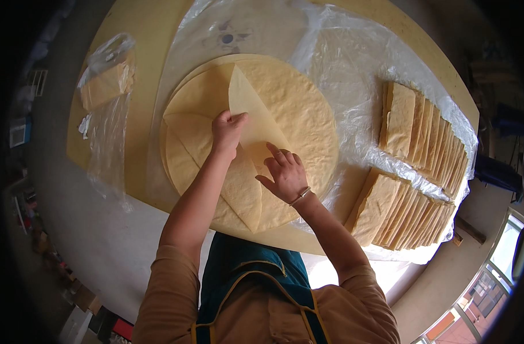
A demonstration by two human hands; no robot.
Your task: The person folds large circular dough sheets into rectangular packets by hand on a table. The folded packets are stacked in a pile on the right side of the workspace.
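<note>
A stack of large, thin round flatbreads (302, 97) lies on the table in front of me. The top flatbread is partly folded, with creased, overlapping edges on its left side and a pointed corner toward me. One flap (251, 106) stands raised from it, its tip pointing away from me. My left hand (228, 133) is closed on the edge of this flap, thumb on top. To the right, my right hand (286, 173) is open, fingers spread and palm down, just over or lightly touching the sheet; contact is hard to tell.
Two rows of folded flatbreads, a far one (425, 129) and a near one (402, 215), lean on clear plastic sheeting (353, 74) at right. A plastic bag (121, 49) with folded flatbreads (108, 83) lies at far left on the yellowish table (144, 74).
</note>
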